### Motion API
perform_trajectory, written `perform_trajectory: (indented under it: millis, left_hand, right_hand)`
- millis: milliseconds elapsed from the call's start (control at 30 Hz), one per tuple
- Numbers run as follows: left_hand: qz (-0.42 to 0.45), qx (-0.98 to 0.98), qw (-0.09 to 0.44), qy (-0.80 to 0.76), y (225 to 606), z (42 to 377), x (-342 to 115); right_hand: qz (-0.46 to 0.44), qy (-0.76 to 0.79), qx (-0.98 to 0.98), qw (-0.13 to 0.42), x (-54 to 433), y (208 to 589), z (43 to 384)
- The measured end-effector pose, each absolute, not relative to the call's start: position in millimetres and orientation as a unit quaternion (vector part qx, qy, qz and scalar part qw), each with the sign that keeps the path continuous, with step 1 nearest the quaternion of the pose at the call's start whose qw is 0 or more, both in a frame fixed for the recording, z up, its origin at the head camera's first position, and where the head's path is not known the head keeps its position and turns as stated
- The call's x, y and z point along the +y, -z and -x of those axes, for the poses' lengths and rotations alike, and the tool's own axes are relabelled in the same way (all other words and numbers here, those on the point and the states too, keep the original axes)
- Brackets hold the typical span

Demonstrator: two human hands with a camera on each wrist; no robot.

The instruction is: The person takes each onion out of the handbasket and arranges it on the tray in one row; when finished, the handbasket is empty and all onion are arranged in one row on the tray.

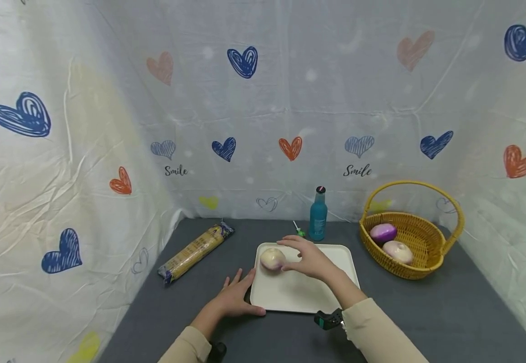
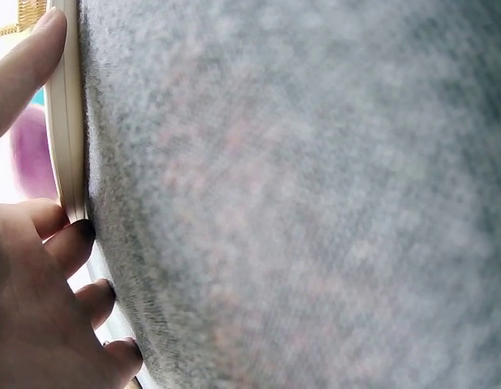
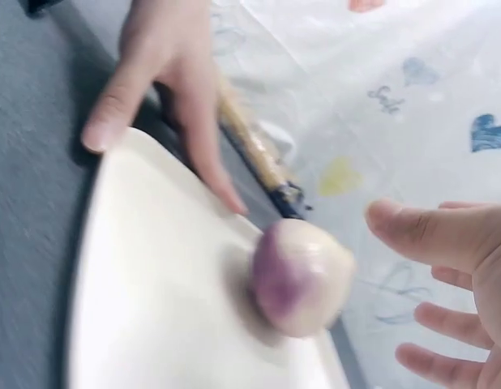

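Note:
A white-and-purple turnip [image 1: 272, 259] sits near the far left corner of a cream tray [image 1: 296, 295]. My left hand [image 1: 235, 299] rests at the tray's near left corner, its thumb along the front edge and its fingers spread beside the left edge. In the left wrist view, the thumb [image 2: 32, 69] touches the tray's rim [image 2: 66, 121]. My right hand [image 1: 310, 259] reaches over the tray from the right, fingers spread just beside the turnip. A gap shows between the right hand [image 3: 453, 284] and the turnip [image 3: 301, 277] in the right wrist view.
A wicker basket [image 1: 410, 272] at the right holds a purple vegetable [image 1: 383, 233] and a pale turnip [image 1: 398, 252]. Behind the tray stand a blue bottle [image 1: 318, 219] and a small green item with a white stick [image 1: 300, 231]. A long yellow packet [image 1: 195, 252] lies at the left.

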State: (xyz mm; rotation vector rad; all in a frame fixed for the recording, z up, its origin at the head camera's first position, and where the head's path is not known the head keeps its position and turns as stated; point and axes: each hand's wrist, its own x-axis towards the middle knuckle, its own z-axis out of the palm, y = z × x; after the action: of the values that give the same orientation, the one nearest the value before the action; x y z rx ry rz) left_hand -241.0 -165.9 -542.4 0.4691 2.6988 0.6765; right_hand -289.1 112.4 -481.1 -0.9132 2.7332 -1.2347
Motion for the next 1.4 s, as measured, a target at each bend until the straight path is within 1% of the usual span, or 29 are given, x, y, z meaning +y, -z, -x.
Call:
perform_trajectory:
  millis: [267, 500, 667, 867, 1067, 1400]
  left_hand:
    - [-0.167, 0.943, 0.156, -0.24, 542, 240, -168]
    - [-0.172, 0.942, 0.155, -0.244, 541, 240, -167]
    - [-0.17, 0.942, 0.156, -0.244, 541, 240, -167]
    - [-0.171, 0.942, 0.158, -0.24, 543, 240, -167]
    - [-0.169, 0.942, 0.159, -0.24, 542, 241, -167]
    - [-0.174, 0.943, 0.152, -0.24, 540, 239, -165]
  right_hand:
    - [0.292, 0.377, 0.879, -0.022, 156, 454, 296]
    - [0.261, 0.354, 0.897, -0.034, 198, 441, 299]
    - [0.26, 0.35, 0.899, -0.043, 224, 434, 301]
    - [0.241, 0.35, 0.905, -0.018, 257, 420, 302]
    - [0.22, 0.33, 0.918, -0.007, 293, 407, 309]
    - [0.197, 0.327, 0.924, 0.042, 352, 402, 322]
